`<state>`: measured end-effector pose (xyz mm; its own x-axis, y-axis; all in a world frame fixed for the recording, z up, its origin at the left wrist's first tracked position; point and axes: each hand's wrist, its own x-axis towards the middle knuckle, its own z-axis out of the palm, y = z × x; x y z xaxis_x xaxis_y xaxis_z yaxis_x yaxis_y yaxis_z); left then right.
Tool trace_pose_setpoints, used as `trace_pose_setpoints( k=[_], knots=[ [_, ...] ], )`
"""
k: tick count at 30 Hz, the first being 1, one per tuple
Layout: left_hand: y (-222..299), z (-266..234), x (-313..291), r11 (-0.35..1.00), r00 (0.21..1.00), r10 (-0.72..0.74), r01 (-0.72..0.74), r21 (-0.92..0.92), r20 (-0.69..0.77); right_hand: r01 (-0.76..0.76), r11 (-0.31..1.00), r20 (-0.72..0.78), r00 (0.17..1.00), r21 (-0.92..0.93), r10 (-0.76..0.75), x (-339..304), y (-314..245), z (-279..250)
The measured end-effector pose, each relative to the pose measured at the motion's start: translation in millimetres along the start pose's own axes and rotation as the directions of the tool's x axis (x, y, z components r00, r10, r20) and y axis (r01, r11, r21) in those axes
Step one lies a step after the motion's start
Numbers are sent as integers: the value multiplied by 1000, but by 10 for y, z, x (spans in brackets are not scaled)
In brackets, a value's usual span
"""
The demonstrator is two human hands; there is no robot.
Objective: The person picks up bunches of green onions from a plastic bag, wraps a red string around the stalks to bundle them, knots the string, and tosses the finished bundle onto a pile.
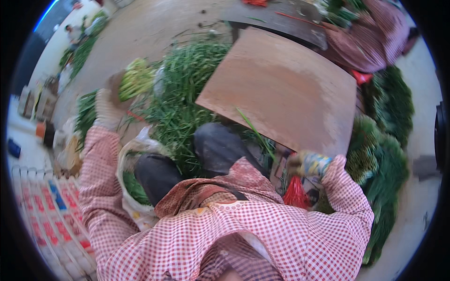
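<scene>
At the left, my left hand [110, 98] wears a glove and is wrapped round a bunch of green stalks [136, 80]. Pale yellow-green ends point right from the grip, and dark leaves stick out on its left. My right hand [307, 164], in a gloved and patterned cuff, is by the near right edge of a brown board [281, 89]. Its fingers are closed at the top of a bundle of red plastic strips [296, 193], with red showing above and below them. The fingertips are partly blurred. One long green leaf [255, 131] hangs over the board's front edge.
Loose green stalks [183, 84] are heaped before my knees. A white sack [133, 164] with greens stands beside my left leg. Several green bundles [384, 168] are stacked at the right. Another person in checked clothing [370, 37] sits beyond the board, by a dark table [281, 18].
</scene>
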<state>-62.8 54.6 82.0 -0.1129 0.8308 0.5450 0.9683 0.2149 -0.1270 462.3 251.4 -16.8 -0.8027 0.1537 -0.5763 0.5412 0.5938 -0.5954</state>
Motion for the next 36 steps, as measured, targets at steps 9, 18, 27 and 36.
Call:
trace_pose_setpoints(
  k=[9,18,27,36],
  knots=[
    [1724,-283,1003,432,459,834,-889,-155,-305,243,356,-292,952,902,89,-37,-74,256],
    [3802,-16,420,-46,217,816,-900,-434,-536,644,-279,-626,763,712,165,-293,-149,571],
    [3567,247,416,164,253,967,-634,-755,-2,393,597,-693,578,700,432,-948,78,978],
    [3696,791,767,272,368,929,-632,-726,28,-153,912,-802,436,380,408,-1967,75,1364]
  ],
)
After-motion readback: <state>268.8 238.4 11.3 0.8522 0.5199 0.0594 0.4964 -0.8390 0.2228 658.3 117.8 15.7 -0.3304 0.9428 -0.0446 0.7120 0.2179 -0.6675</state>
